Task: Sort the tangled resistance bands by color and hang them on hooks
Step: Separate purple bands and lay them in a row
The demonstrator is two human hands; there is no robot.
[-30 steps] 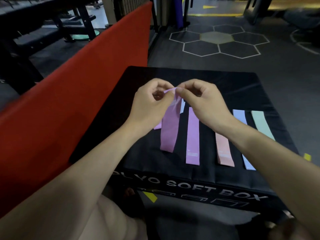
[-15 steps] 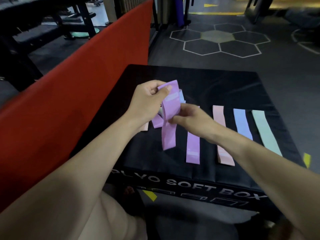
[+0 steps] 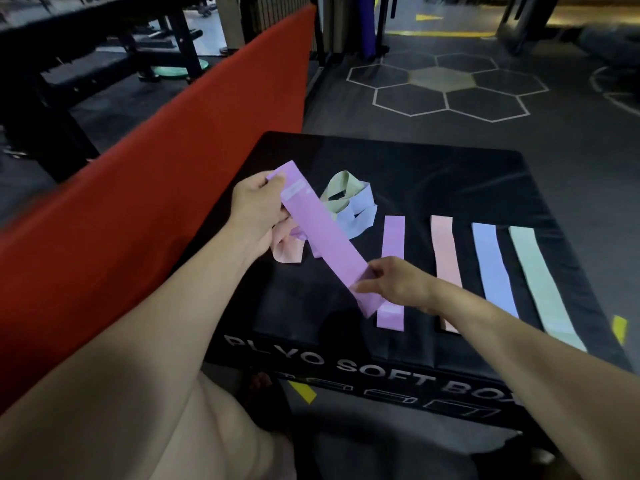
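Purple band (image 3: 323,237) held taut on a diagonal above the box (image 3: 433,174). Left hand (image 3: 258,211) pinches its far end, fingers curled; right hand (image 3: 398,282) pinches the near end, arm extended. Tangled bands (image 3: 349,206) lie behind; four flat bands (image 3: 445,258) lie to the right.

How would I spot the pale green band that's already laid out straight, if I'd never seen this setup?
Find the black soft box. Four bands lie flat in a row on its right side. The pale green band is the rightmost, beside the blue band.
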